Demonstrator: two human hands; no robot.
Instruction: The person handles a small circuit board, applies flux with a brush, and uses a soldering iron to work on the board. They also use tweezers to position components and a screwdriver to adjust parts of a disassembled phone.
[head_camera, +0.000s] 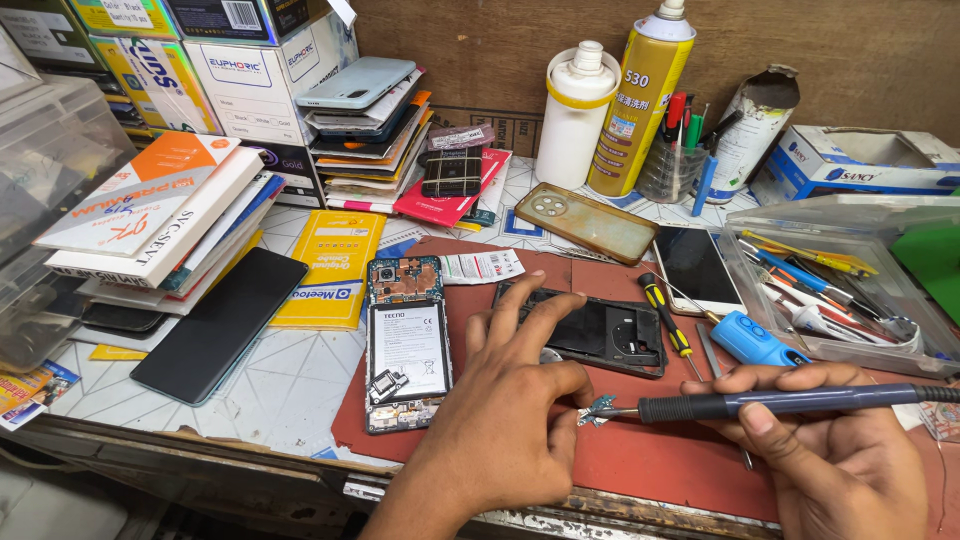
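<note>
Part (597, 410) pinched by L hand (510, 400); R hand (830, 440) grips soldering iron (780, 402) touching it.

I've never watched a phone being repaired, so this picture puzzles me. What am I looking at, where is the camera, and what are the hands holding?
The one camera sits on the person's head and looks down at a workbench. The right hand holds a dark soldering iron, its tip at a tiny circuit part that the left hand steadies with its fingertips. On the red mat lie an opened phone showing its battery and a black back cover. Around them: a yellow-handled screwdriver, a blue-handled tool, stacked boxes, and a yellow spray can.
</note>
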